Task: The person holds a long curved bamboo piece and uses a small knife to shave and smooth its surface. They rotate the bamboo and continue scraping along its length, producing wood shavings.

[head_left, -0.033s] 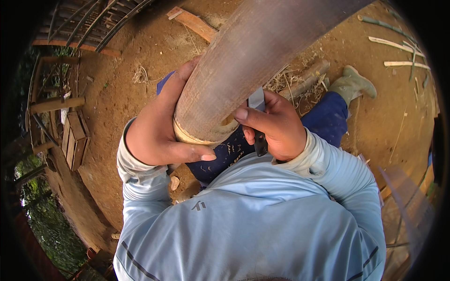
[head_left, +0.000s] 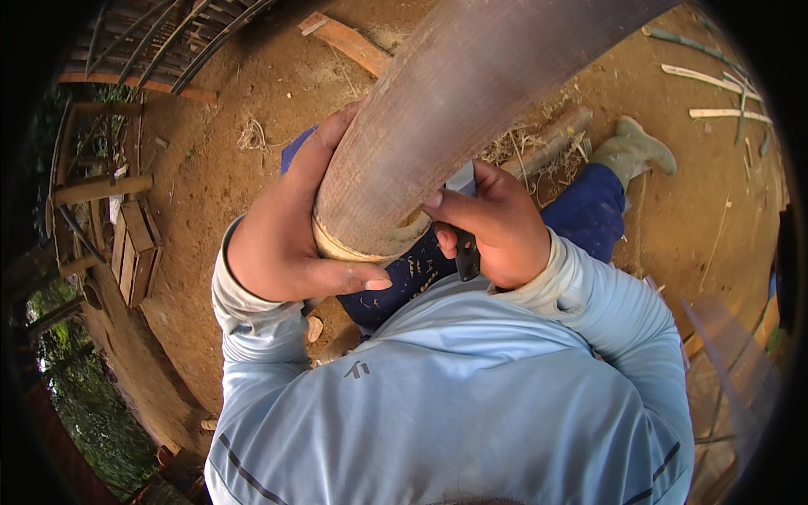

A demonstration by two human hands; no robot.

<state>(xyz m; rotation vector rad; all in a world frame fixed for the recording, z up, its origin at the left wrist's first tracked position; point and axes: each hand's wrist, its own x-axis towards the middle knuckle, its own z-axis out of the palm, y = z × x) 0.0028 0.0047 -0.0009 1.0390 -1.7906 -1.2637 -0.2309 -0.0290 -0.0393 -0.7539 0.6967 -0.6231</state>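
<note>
A thick brown bamboo pole (head_left: 438, 118) slants from the upper right down toward my lap, its pale cut end nearest me. My left hand (head_left: 290, 219) is wrapped round the left side of that end, thumb along the rim. On the other side, my right hand (head_left: 505, 223) is closed on a knife (head_left: 467, 254) with a black handle. Part of its grey blade shows beside the pole; the edge is hidden behind the bamboo. The right thumb presses on the pole next to a pale notch in its rim.
Brown earth ground (head_left: 210, 168) surrounds me. A log (head_left: 555, 139) with shavings lies by my boot (head_left: 631, 156). A plank (head_left: 349, 42) lies beyond the pole, a wooden crate (head_left: 135, 252) stands at left, and bamboo strips (head_left: 715, 80) lie at far right.
The pole's near end and my left hand have shifted very slightly to the right and down. Less of the knife blade shows above my right thumb.
</note>
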